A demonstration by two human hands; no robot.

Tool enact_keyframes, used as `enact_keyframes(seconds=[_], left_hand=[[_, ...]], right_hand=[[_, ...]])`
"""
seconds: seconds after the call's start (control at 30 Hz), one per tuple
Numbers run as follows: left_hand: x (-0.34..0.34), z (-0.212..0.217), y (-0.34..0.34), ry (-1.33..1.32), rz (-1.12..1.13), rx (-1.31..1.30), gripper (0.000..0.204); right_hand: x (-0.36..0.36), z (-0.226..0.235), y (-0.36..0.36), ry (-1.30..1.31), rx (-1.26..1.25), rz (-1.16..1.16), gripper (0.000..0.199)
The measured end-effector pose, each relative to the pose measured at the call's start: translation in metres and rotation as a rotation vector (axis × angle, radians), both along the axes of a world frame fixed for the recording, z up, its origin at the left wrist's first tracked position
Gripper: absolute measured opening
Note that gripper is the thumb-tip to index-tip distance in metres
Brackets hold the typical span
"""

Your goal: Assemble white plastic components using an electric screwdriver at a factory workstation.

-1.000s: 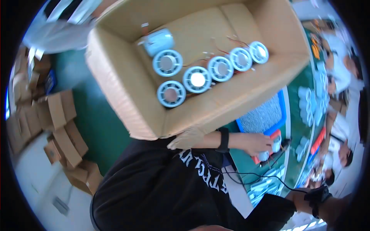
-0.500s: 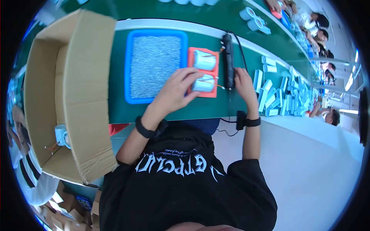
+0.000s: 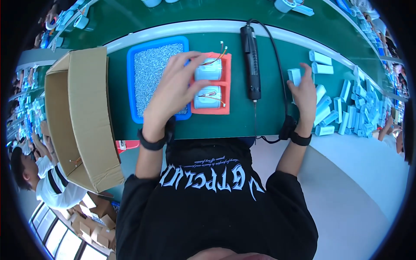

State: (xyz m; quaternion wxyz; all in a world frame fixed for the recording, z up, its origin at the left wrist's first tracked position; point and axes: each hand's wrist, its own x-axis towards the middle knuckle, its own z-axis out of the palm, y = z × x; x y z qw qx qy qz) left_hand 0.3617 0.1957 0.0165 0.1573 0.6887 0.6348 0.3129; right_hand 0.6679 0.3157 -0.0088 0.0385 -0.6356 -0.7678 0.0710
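My left hand reaches over the upper white rounded housing, which sits in an orange two-pocket holder. Its thumb and fingers are apart along the housing's left side; whether they press on it I cannot tell. A second white housing with thin coloured wires lies in the lower pocket. To the right, my right hand is spread beside a pale blue oblong part, with nothing visible in its fingers. A black electric screwdriver lies on the green table between the hands.
A blue tray of small metal pieces stands left of the holder, partly behind my left arm. Further left is an open carton. Many pale blue parts are heaped at the right. The screwdriver's cable curves past my right hand.
My right hand has left the screwdriver and moved right toward the pale blue parts. My left hand has shifted from the lower housing to the upper one. The whole view has shifted too.
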Motion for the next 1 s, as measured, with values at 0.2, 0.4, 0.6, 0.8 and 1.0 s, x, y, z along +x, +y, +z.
enact_keyframes(seconds=[0.2, 0.4, 0.6, 0.8, 1.0], left_hand=[[0.007, -0.011, 0.026, -0.014, -0.049, 0.011, 0.023], [0.009, -0.009, 0.026, -0.354, -0.073, -0.032, 0.012], [0.008, -0.015, 0.025, -0.456, -0.099, 0.165, 0.007], [0.003, -0.022, 0.022, -0.367, -0.128, 0.128, 0.006], [0.006, -0.027, 0.022, -0.493, -0.077, 0.152, 0.007]], right_hand=[[-0.035, 0.016, -0.001, 1.818, -0.311, 0.269, 0.056], [-0.115, 0.032, -0.007, 2.34, -0.981, 0.239, 0.051], [-0.145, 0.047, -0.004, 1.895, -0.668, 0.455, 0.049], [-0.144, 0.035, -0.019, 1.771, -0.674, 0.431, 0.053], [-0.14, 0.029, -0.026, 1.565, -0.473, 0.623, 0.049]])
